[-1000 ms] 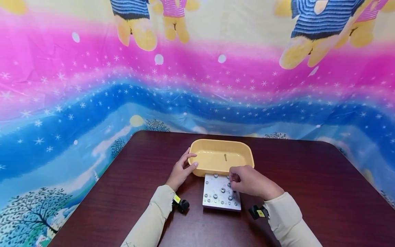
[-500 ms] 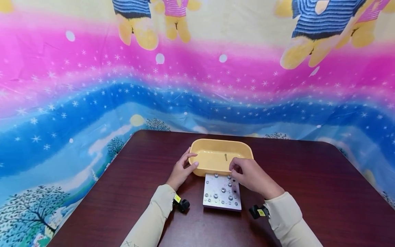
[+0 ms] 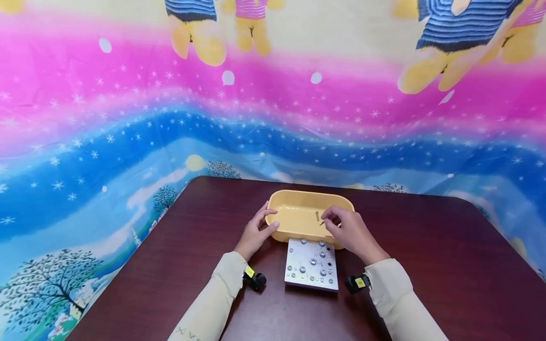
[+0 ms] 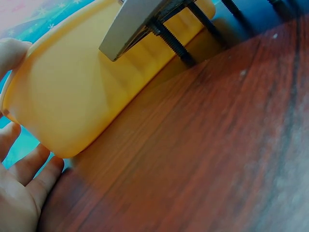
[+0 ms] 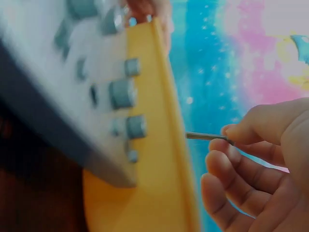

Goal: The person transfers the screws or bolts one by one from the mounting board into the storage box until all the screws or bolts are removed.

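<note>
A yellow plastic tray (image 3: 294, 221) stands at the far middle of the table, its left end held between the thumb and fingers of my left hand (image 3: 255, 234). Over the tray's right part, my right hand (image 3: 351, 232) pinches a thin metal screw (image 5: 205, 137) between thumb and index finger. Another screw (image 3: 317, 216) lies on the tray floor. Directly in front is a square silver metal plate (image 3: 298, 259) with several socket-head bolts standing in it and dark holes along its right side. In the left wrist view, threaded bolt shanks (image 4: 171, 41) stick out beneath the plate.
The dark red-brown table (image 3: 192, 260) extends to both sides. Behind it hangs a colourful printed cloth (image 3: 273, 118). A small black camera (image 3: 257, 282) is strapped to the left wrist, and another camera (image 3: 354, 284) to the right.
My right hand has moved up and away from the plate's right side to above the tray, with the screw pinched in it. Dark holes it covered now show. My left hand stays on the tray.
</note>
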{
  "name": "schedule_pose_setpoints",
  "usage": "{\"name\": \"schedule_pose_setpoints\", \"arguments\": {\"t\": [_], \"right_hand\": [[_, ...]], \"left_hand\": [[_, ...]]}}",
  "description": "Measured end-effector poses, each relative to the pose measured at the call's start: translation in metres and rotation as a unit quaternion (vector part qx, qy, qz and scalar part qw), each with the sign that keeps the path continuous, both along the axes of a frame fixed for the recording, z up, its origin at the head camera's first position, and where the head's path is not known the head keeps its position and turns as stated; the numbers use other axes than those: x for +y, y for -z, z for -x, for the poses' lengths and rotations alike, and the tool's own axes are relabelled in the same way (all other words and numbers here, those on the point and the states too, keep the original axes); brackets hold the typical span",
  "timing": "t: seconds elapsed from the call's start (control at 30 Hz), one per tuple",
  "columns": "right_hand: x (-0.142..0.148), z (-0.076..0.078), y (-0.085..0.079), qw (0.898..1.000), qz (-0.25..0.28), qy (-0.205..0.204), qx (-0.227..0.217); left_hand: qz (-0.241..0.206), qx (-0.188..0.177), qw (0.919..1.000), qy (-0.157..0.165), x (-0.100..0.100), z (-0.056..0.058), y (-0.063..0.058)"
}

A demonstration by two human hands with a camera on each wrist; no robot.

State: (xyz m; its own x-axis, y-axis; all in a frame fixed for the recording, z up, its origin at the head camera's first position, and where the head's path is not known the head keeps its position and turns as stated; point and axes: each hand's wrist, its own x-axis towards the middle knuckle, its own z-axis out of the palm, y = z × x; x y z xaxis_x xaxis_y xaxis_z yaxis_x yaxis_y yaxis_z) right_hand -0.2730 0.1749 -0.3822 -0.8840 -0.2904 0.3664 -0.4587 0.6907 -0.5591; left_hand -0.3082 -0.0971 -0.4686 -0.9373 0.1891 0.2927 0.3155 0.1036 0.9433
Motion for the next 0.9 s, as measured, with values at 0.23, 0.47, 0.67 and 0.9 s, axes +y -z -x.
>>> {"name": "schedule_pose_setpoints", "arguments": {"t": [0.23,0.47,0.67,0.9], "right_hand": [[0.003,0.018,0.016,0.999,0.022,0.021,-0.015],[-0.001,0.027,0.031,0.999,0.017,0.033,0.008],[-0.003,0.024,0.035,0.999,0.004,0.043,0.023],[-0.004,0.024,0.036,0.999,-0.008,0.050,0.020]], "left_hand": [[-0.001,0.008,1.0000,-0.004,0.001,0.002,0.004],[0.008,0.010,0.9999,-0.009,0.001,0.003,0.003],[0.006,0.001,1.0000,0.004,0.000,-0.002,-0.003],[0.016,-0.003,0.9998,0.013,-0.001,-0.019,-0.027]]}}
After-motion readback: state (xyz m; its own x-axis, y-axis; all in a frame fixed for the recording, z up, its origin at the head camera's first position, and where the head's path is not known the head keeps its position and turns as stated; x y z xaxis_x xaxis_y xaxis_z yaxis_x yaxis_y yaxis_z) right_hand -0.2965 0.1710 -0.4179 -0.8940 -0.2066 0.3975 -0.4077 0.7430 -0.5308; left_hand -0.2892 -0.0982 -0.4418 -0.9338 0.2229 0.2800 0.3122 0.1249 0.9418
